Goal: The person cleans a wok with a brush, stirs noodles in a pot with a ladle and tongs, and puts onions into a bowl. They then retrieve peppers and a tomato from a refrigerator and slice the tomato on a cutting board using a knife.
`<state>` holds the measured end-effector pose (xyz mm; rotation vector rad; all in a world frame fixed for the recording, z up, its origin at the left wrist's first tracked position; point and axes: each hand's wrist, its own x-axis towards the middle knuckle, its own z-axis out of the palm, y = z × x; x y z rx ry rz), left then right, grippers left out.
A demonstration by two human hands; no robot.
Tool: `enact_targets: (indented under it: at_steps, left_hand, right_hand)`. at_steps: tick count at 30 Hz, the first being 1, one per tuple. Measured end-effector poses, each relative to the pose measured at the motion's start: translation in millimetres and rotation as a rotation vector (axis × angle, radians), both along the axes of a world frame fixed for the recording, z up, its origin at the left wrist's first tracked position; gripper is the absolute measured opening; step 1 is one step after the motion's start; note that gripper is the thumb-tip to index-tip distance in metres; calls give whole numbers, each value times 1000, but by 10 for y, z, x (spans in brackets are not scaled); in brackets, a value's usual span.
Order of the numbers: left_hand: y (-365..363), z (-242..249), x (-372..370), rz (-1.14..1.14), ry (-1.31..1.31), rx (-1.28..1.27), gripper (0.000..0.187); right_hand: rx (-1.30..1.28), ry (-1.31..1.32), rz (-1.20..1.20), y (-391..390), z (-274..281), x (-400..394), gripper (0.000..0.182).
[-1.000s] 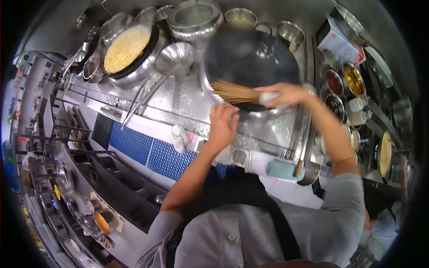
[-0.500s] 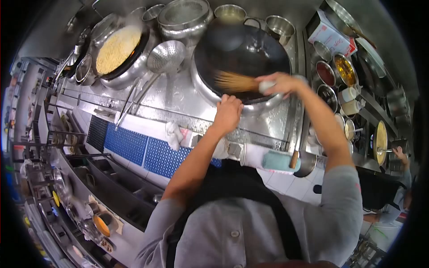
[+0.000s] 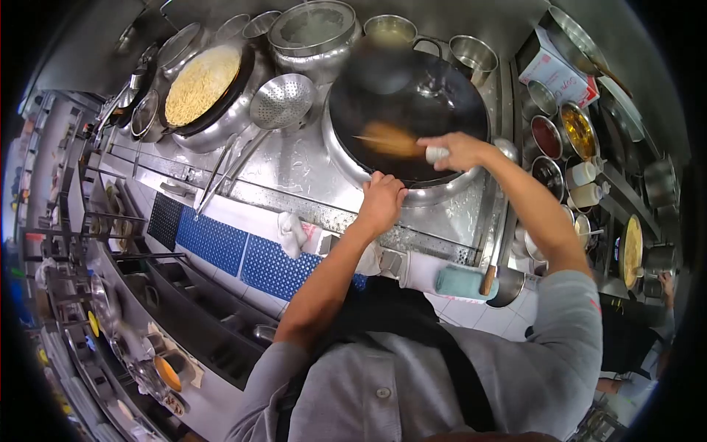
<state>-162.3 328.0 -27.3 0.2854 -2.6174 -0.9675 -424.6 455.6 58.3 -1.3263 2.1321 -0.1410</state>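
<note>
A large black wok [image 3: 449, 96] sits on a steel burner ring in front of me. My left hand [image 3: 383, 202] is closed on its near rim, fingers hooked over the edge. In my right hand [image 3: 456, 151] is a bamboo wok brush [image 3: 394, 140], gripped by its white-wrapped end. The bristles point left over the wok's inside and are smeared by motion. Left of the wok, a perforated strainer ladle [image 3: 281, 102] lies on the steel stove top, its long handle toward me.
A second wok holding pale noodles [image 3: 202, 85] stands at the back left, a lidded pot [image 3: 313, 33] beside it. To the right are sauce containers [image 3: 578, 132] and squeeze bottles [image 3: 584, 173]. A wooden-handled tool [image 3: 488, 280] lies near a green cloth [image 3: 460, 281]. Another person's hand [image 3: 666, 283] shows far right.
The brush has swept within the wok, its bristles now more bunched and blurred. My left hand stays on the rim. The whole view has shifted slightly.
</note>
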Motion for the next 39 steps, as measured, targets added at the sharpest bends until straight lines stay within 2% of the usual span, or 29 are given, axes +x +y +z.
enact_targets:
  at_steps: [1,2,4,5,6,8,9,12,13,14,15,17,19,20,22,24,25,26,27,28,29,31,32,33,34,35,37,38,39]
  left_hand:
    - [11,-3,5,1,0,-8,11]
    - [-1,8,-35,8,14,-21,11]
    - [22,14,-17,7,-3,6,11]
    - [-6,17,-54,-2,-4,5,11]
    - [65,-18,-19,-13,-8,15,11]
    - [-30,-36,-68,-20,-6,-5,11]
    - [-19,46,-49,-22,4,-26,11]
    - [-19,83,-41,-33,-11,-30,12]
    - [-24,80,-42,-30,18,-30,11]
    - [-77,97,-98,-26,48,-34,11]
    - [-79,90,-90,-33,62,-24,11]
    - [-38,61,-57,-38,89,-23,10]
    - [-18,68,-68,-44,99,8,9]
    - [-10,92,-61,-62,95,13,9]
    - [-93,80,-156,-56,116,-23,10]
    - [-18,14,-59,-63,89,-1,10]
    - [0,46,-28,-54,44,23,9]
    - [2,64,-2,-29,73,-9,10]
    - [22,74,24,6,108,-35,10]
    - [42,83,35,48,144,-56,11]
    - [54,108,77,90,158,-24,14]
    - [55,212,125,109,204,-58,16]
    - [74,224,124,117,225,-74,17]
    - [82,213,99,103,173,-68,17]
    - [70,206,9,82,118,-80,16]
    - [84,165,-36,65,53,-91,17]
    - [120,103,-34,46,-39,-108,19]
    - [125,93,-61,43,-54,-118,20]
    - [121,89,-71,39,-68,-131,21]
  right_hand:
    - [-17,-346,-68,95,54,58,72]
    - [47,-470,-103,105,438,69,73]
    - [121,-175,-269,82,226,-498,73]
    - [-121,244,-393,9,24,-592,73]
    - [-249,451,-409,-87,-268,-644,74]
    - [-220,350,48,-326,-512,-408,72]
    - [-439,183,189,-323,-889,-514,71]
    - [-396,542,-585,-674,-649,-372,72]
    - [-479,509,-705,-842,-843,-279,74]
    - [-296,412,-579,-1025,-932,-155,72]
    - [-348,153,-406,-958,-790,148,72]
    - [-422,-35,-170,-725,-653,279,69]
    - [-474,103,3,-377,-698,-205,65]
    - [-123,349,-336,-348,-652,-529,70]
    - [-426,577,-718,-468,-714,-478,67]
    - [-251,434,-418,-756,-608,-103,67]
    - [-53,-21,-332,-773,-259,237,73]
    - [-245,-268,-237,-631,-489,366,79]
    - [-181,-472,-185,-457,-246,502,80]
    - [-103,-545,-114,-193,222,606,80]
    - [-194,-388,149,107,85,313,80]
    - [369,-488,-354,521,783,-32,80]
    - [410,-259,-390,657,847,-397,78]
    - [325,136,-457,638,1006,-504,73]
    - [-5,698,-288,775,528,-1065,68]
    - [-190,776,-511,541,518,-947,59]
    - [-197,831,-639,99,204,-659,51]
    - [-61,747,-496,-13,-179,-623,46]
    - [57,671,-265,-144,-306,-340,46]
